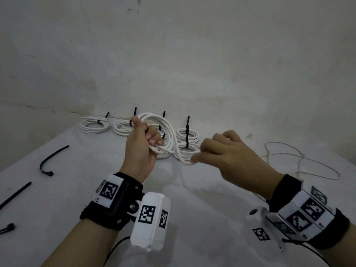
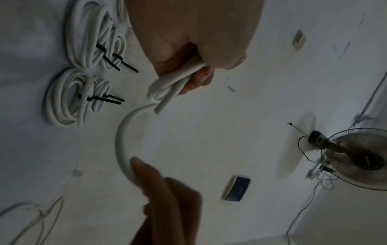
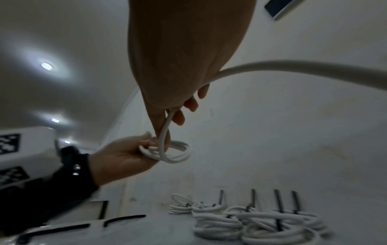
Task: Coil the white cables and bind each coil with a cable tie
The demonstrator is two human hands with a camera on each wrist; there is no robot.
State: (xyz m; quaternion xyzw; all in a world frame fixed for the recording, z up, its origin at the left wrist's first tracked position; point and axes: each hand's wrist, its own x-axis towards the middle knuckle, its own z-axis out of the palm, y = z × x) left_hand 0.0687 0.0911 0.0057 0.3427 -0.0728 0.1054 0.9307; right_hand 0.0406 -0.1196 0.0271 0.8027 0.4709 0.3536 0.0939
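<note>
My left hand (image 1: 149, 140) is raised above the table and grips a half-wound coil of white cable (image 1: 159, 122), whose loops stand up behind the fingers. A strand runs from that coil to my right hand (image 1: 196, 158), which pinches it a short way to the right. In the left wrist view the cable (image 2: 125, 132) arcs from the held loops to the right hand's fingers (image 2: 155, 182). The right wrist view shows the cable (image 3: 164, 132) passing through my right hand (image 3: 184, 106), with its tail (image 3: 314, 69) trailing off to the right.
Several bound coils (image 1: 187, 134) with black ties sit along the table's far edge by the wall. Loose black cable ties (image 1: 52, 160) lie at the left. A thin loose white cable (image 1: 300, 160) sprawls at the right. A fan (image 2: 360, 159) hangs on the wall.
</note>
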